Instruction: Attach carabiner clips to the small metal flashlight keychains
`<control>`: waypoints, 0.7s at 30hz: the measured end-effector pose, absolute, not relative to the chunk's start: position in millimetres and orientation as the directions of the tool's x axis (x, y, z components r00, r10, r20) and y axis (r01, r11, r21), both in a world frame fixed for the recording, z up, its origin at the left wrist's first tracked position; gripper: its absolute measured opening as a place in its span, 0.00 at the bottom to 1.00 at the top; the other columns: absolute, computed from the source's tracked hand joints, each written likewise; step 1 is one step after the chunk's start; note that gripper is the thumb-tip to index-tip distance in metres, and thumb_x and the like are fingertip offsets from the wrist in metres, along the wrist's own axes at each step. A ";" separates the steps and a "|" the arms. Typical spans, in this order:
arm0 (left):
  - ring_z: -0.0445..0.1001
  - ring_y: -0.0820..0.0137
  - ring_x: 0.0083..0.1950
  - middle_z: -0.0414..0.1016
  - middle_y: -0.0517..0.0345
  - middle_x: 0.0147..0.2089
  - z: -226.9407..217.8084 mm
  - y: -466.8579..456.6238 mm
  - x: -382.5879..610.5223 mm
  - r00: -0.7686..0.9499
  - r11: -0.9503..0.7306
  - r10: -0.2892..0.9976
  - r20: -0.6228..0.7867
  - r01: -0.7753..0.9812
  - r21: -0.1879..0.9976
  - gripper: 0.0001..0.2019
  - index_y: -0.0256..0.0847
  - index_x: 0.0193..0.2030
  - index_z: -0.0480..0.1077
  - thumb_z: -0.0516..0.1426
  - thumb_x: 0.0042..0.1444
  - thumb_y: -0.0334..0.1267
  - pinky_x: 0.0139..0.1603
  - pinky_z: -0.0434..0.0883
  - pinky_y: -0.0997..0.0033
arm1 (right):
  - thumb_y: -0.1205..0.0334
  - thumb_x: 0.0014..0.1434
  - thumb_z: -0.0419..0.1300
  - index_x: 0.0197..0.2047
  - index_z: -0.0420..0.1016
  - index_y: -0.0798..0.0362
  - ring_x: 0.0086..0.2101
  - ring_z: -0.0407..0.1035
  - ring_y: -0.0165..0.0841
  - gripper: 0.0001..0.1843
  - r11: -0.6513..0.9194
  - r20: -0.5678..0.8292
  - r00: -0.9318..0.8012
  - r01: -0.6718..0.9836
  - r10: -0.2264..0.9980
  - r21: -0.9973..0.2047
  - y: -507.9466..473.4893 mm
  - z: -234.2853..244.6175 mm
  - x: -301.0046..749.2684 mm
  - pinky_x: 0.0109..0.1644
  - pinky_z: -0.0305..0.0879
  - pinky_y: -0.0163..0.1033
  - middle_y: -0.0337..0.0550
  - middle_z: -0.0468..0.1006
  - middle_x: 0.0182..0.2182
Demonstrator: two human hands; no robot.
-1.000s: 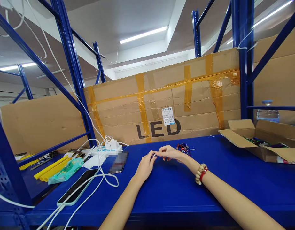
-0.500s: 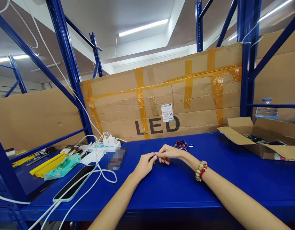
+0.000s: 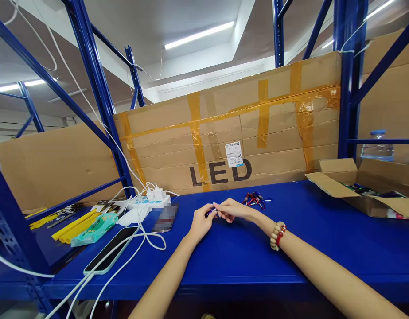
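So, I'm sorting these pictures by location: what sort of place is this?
Probably a workshop or storeroom: a blue metal rack whose shelf serves as a workbench, taped cardboard printed LED along its back, and an open cardboard box.

Slim purple object (image 3: 211, 212), tilted, in left hand (image 3: 200, 220).

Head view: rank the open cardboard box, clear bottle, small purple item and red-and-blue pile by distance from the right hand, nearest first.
1. Small purple item: held in the left hand, just left of the right hand.
2. Red-and-blue pile: just beyond, to the right.
3. Open cardboard box: far right.
4. Clear bottle: far right, behind the box.
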State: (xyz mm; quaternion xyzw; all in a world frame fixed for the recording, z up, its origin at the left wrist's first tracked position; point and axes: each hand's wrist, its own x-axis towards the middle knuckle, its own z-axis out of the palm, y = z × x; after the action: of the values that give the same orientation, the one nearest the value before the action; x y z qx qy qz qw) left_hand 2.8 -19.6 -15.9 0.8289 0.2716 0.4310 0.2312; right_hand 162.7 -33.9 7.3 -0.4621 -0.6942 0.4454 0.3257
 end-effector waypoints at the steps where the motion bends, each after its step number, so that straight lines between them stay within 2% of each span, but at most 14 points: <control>1: 0.71 0.72 0.35 0.73 0.57 0.32 -16.1 -19.1 2.9 0.470 -0.737 0.657 0.590 0.235 0.634 0.09 0.37 0.37 0.69 0.50 0.55 0.36 0.40 0.65 0.74 | 0.33 0.44 0.54 0.23 0.68 0.60 0.15 0.59 0.22 0.32 0.195 0.062 -0.354 0.355 0.933 -0.914 -33.3 6.8 162.1 0.19 0.56 0.27 0.36 0.63 0.14; 5: 0.71 0.72 0.33 0.73 0.57 0.30 -17.3 -16.8 3.2 0.419 -0.691 0.707 0.569 0.238 0.683 0.10 0.37 0.39 0.68 0.51 0.54 0.38 0.41 0.65 0.73 | 0.31 0.47 0.49 0.23 0.68 0.60 0.15 0.59 0.22 0.35 0.261 0.164 -0.267 0.384 0.950 -0.886 -28.1 7.1 163.7 0.18 0.54 0.28 0.38 0.64 0.15; 8: 0.71 0.71 0.33 0.72 0.57 0.27 -19.0 -12.7 3.0 0.377 -0.656 0.744 0.552 0.251 0.712 0.11 0.35 0.39 0.68 0.52 0.53 0.40 0.42 0.64 0.71 | 0.36 0.50 0.51 0.26 0.70 0.59 0.16 0.61 0.23 0.30 0.309 0.279 -0.135 0.468 0.951 -0.828 -23.7 8.7 171.2 0.19 0.54 0.29 0.39 0.67 0.19; 10: 0.71 0.70 0.34 0.72 0.56 0.27 -20.4 -9.4 2.8 0.360 -0.639 0.757 0.545 0.235 0.732 0.13 0.34 0.40 0.68 0.51 0.54 0.42 0.43 0.63 0.71 | 0.42 0.53 0.53 0.31 0.73 0.57 0.19 0.64 0.25 0.24 0.308 0.353 -0.060 0.638 0.934 -0.706 -22.1 8.8 178.9 0.23 0.57 0.30 0.40 0.71 0.23; 12: 0.71 0.69 0.36 0.72 0.55 0.27 -21.4 -6.8 2.7 0.345 -0.626 0.768 0.539 0.225 0.747 0.15 0.34 0.40 0.68 0.50 0.55 0.44 0.45 0.63 0.70 | 0.49 0.55 0.53 0.35 0.74 0.53 0.27 0.68 0.29 0.17 0.243 0.404 -0.007 0.808 0.915 -0.537 -21.7 7.4 186.8 0.29 0.60 0.32 0.41 0.74 0.28; 14: 0.70 0.69 0.37 0.72 0.55 0.27 -22.0 -5.6 2.6 0.330 -0.615 0.779 0.534 0.234 0.753 0.16 0.34 0.40 0.68 0.49 0.55 0.46 0.45 0.62 0.70 | 0.55 0.55 0.54 0.38 0.75 0.50 0.36 0.69 0.33 0.13 0.182 0.424 0.016 0.888 0.905 -0.422 -22.0 4.3 192.6 0.36 0.61 0.34 0.42 0.75 0.35; 16: 0.70 0.69 0.36 0.71 0.56 0.27 -22.1 -5.4 2.5 0.315 -0.605 0.790 0.526 0.254 0.755 0.16 0.34 0.39 0.67 0.49 0.55 0.46 0.45 0.62 0.70 | 0.57 0.54 0.56 0.42 0.74 0.51 0.42 0.66 0.37 0.13 0.169 0.417 0.004 0.911 0.909 -0.376 -22.0 0.3 195.0 0.41 0.60 0.37 0.44 0.73 0.41; 18: 0.70 0.69 0.35 0.71 0.56 0.27 -22.2 -5.6 2.4 0.307 -0.584 0.806 0.506 0.277 0.763 0.14 0.35 0.39 0.67 0.51 0.53 0.45 0.43 0.62 0.70 | 0.58 0.54 0.57 0.43 0.74 0.53 0.45 0.64 0.38 0.14 0.166 0.399 -0.024 0.931 0.917 -0.325 -21.4 -3.4 194.6 0.46 0.58 0.40 0.47 0.71 0.44; 21: 0.69 0.70 0.32 0.70 0.57 0.27 -23.3 -4.9 2.3 0.295 -0.544 0.835 0.465 0.313 0.778 0.11 0.36 0.37 0.65 0.53 0.50 0.41 0.38 0.62 0.71 | 0.59 0.53 0.58 0.39 0.76 0.54 0.46 0.63 0.40 0.12 0.155 0.357 -0.051 0.951 0.933 -0.269 -20.6 -6.2 191.8 0.49 0.56 0.43 0.48 0.72 0.43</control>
State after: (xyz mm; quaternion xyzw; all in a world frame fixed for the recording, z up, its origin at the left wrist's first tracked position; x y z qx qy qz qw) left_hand 2.3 -4.9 -23.3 0.7520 0.3816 0.4548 0.2866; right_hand 191.8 -20.6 -6.2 -0.6497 -0.7246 -0.0195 0.2290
